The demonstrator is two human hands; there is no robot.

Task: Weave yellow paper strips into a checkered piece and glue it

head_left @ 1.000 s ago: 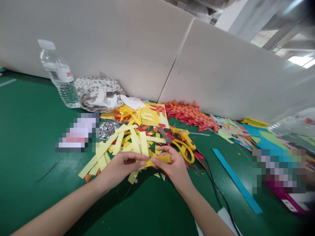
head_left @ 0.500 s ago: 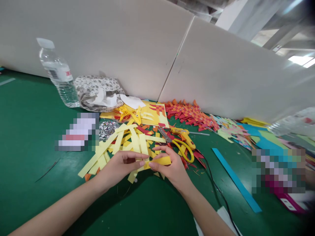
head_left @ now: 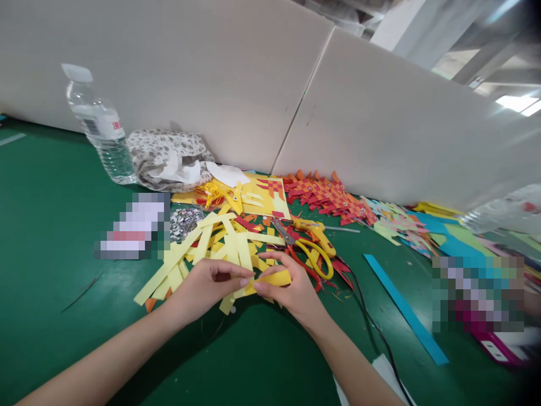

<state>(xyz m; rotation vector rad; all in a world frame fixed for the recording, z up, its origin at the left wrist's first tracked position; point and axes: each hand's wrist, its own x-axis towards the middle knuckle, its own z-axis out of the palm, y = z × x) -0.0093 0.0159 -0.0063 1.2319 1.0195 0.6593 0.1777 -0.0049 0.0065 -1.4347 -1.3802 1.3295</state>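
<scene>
Just in front of a pile of pale yellow paper strips, both hands pinch a folded piece of yellow paper strip. My left hand grips its left part between thumb and fingertips. From the other side, my right hand has thumb and fingers closed on the same strip, whose darker yellow end lies across the palm. Scissors with yellow and red handles lie beyond my right hand, by a yellow glue gun. Part of the held paper is hidden behind fingers.
A water bottle and a patterned cloth bag stand by the partition. Googly eyes lie left of the strips. Red-orange woven paper fish are heaped behind. A blue strip and black cord lie right.
Both hands stay nearly in place. The right fingertips have shifted slightly left along the yellow strip, closer to the left fingertips.
</scene>
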